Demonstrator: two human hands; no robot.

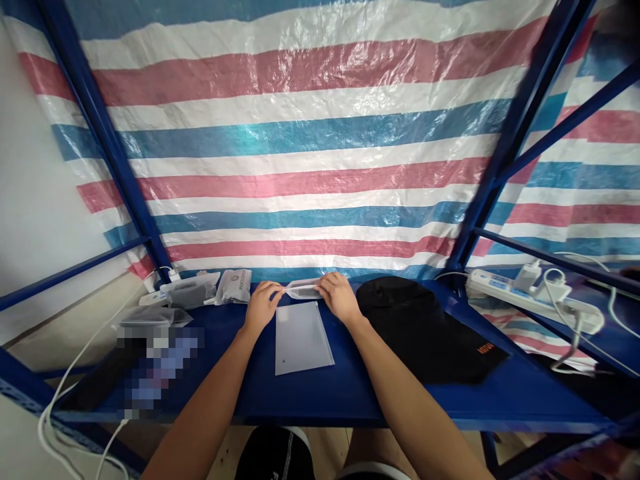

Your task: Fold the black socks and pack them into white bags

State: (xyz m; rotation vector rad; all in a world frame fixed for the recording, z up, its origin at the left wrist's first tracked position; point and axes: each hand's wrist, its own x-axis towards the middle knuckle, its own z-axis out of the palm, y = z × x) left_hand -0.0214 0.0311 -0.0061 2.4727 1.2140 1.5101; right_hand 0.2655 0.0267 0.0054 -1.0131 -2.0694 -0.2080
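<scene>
Both of my hands hold a small clear plastic bag [303, 291] by its two ends, near the back of the blue shelf. My left hand [263, 303] pinches its left end between thumb and fingers. Around its right end my right hand [340, 297] is closed, with the fingertips bent over the edge. What the bag contains, if anything, I cannot make out. Just in front of it a frosted zip bag [303, 339] lies flat on the shelf, between my forearms.
Right of my arm lies a folded black cloth [425, 333] with orange lettering. At the left are several wrapped packets [235, 287] and a blurred-out item [165, 367]. Power strips [535, 300] with cables flank the blue shelf [310, 397]. A striped tarp [320, 147] hangs behind.
</scene>
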